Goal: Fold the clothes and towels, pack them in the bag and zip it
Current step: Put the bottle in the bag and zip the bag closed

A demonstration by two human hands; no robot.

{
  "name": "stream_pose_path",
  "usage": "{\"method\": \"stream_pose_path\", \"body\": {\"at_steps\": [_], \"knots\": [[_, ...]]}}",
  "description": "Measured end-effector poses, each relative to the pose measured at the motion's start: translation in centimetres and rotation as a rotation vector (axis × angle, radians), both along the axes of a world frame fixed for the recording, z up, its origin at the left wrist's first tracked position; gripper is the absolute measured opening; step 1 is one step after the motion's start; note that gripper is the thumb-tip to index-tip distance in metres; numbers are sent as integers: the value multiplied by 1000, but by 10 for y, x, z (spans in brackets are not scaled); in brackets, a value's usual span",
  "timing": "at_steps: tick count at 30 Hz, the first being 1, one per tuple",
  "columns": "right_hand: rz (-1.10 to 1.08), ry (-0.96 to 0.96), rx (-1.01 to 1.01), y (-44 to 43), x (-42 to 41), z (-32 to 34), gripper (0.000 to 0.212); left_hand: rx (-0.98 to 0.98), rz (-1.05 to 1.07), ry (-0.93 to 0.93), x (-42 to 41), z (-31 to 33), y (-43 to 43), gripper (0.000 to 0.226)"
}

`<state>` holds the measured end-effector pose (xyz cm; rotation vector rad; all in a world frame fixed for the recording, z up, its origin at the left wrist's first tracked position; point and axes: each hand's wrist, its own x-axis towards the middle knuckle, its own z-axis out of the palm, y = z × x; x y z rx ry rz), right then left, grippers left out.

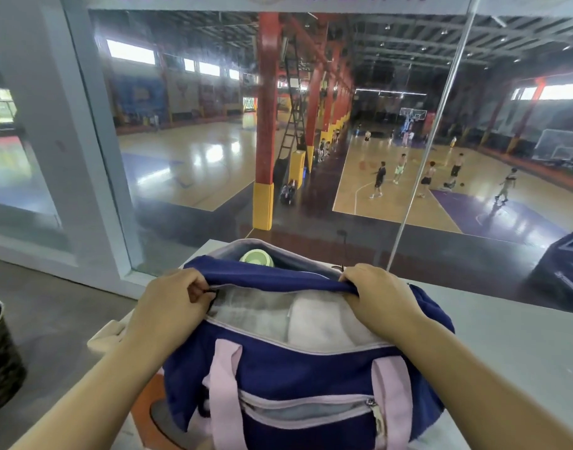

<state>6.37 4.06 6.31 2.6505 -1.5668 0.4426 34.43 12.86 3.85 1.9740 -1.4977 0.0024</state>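
The blue bag (294, 368) sits on the tabletop (505, 336), white towels (311, 319) inside its open mouth. My left hand (171, 300) pinches the zip pull (210, 291) at the bag's left end; my right hand (376, 287) clamps its far flap. It's soft, floppy cloth, so I'd keep that lip taut.

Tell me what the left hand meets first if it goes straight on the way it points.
The left hand points right and away, so likely the blue flap it grips, then the towels in the bag's mouth. Depth is unclear.
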Motion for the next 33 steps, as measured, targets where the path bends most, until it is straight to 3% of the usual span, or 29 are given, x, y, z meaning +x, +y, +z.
{"method": "stream_pose_path", "body": {"at_steps": [6, 13, 17, 22, 28, 33], "knots": [[108, -77, -44, 16, -34, -2, 21, -71, -201, -1, -38, 7, -1, 13], [-46, -189, -94, 28, -85, -12, 26, -128, -420, -78, -94, 19, -30, 15], [-139, -211, 31, 34, -110, -20, 35, -44, -570, -204, -129, 24, -50, 36], [-298, -326, 195, 42, -126, -27, 41, 34, -715, -294, -166, 25, -67, 34], [-321, -237, 277, 50, -133, -22, 20, 138, -718, -307, -184, 28, -78, 37], [-270, -529, 308, 55, -143, -7, 21, 160, -712, -338, -183, 32, -75, 28]]}}
